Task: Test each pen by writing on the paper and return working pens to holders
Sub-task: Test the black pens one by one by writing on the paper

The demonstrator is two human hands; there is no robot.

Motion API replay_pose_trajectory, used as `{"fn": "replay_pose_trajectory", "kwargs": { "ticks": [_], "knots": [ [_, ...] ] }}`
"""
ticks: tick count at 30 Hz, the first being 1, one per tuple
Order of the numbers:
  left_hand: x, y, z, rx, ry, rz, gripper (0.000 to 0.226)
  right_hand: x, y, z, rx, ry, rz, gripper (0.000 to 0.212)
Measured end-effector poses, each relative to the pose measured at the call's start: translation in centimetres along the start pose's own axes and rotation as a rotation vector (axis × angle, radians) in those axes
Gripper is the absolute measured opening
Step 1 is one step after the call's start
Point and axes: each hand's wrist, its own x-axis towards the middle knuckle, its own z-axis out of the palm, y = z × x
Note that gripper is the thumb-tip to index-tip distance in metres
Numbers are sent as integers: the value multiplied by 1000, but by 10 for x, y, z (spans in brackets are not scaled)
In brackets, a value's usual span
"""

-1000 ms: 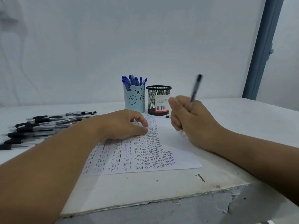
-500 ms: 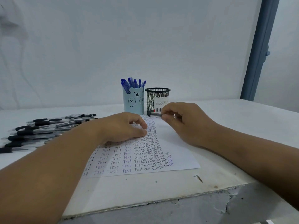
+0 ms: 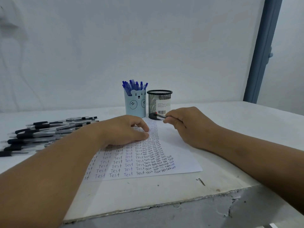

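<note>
1. Pinching a pen point(image 3: 160, 116) between curled fingers and thumb, the right hand point(image 3: 189, 125) holds it low over the far end of the paper point(image 3: 177, 155), with the pen lying nearly level and its free end pointing left toward the foot of the black mesh holder point(image 3: 159, 104).
2. That free end looks dark with a small red spot, but it is too blurred to tell whether it is a cap or a tip.
3. The left hand point(image 3: 125, 130) rests on the paper's far left part, its fingers loosely bent and its fingertips point(image 3: 145, 134) pressing the sheet flat; it holds nothing.
4. The paper lies near the middle of the bench point(image 3: 164, 193), toward the front edge, and is covered on its left and middle with rows of the handwritten word "Test", while its right strip is bare.
5. Two holders stand side by side toward the back edge, just beyond the paper: a pale blue bear cup point(image 3: 135, 105) on the left, full of blue pens point(image 3: 134, 85), and the black mesh holder on the right, which bears a white barcode label.
6. A pile of black pens point(image 3: 46, 134) lies along the left edge of the bench, well apart from the holders.
7. A small screw point(image 3: 201, 181) lies near the front edge, just off the paper's near right corner.
</note>
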Motion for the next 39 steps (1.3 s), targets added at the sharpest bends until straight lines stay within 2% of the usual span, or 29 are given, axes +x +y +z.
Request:
{"fn": "replay_pose_trajectory", "kwargs": {
  "ticks": [3, 8, 14, 18, 21, 24, 26, 30, 35, 39],
  "knots": [
    [0, 0, 0, -15, 5, -7, 18, 2, 9, 0, -42, -24, 20, 19],
    [0, 0, 1, -29, 4, -9, 18, 7, 30, -6, -127, -41, 146, 33],
    [1, 0, 1, -23, 15, -3, 17, 10, 40, -4, -149, -36, 265, 27],
    [1, -1, 1, -7, 22, 2, 18, 13, 42, -2, -159, -10, 308, 37],
    [1, -1, 1, 5, 39, 25, 17, 14, 45, 1, -148, 6, 315, 35],
    [-1, 0, 1, 56, 93, 73, 12, 13, 42, 3, -124, 52, 240, 25],
    [-5, 2, -4, 90, 142, 117, 7, 10, 32, 4, -50, 96, 101, 17],
    [-24, 9, -20, 193, 189, 179, 2, 0, 2, 3, 108, -39, -144, 5],
    [-66, -13, -40, 212, 308, 172, 5, -4, -13, 3, 206, -174, -192, 7],
    [-102, -48, -56, 286, 350, 134, 10, -5, -11, 6, 216, -191, -233, 8]
  ]
}}
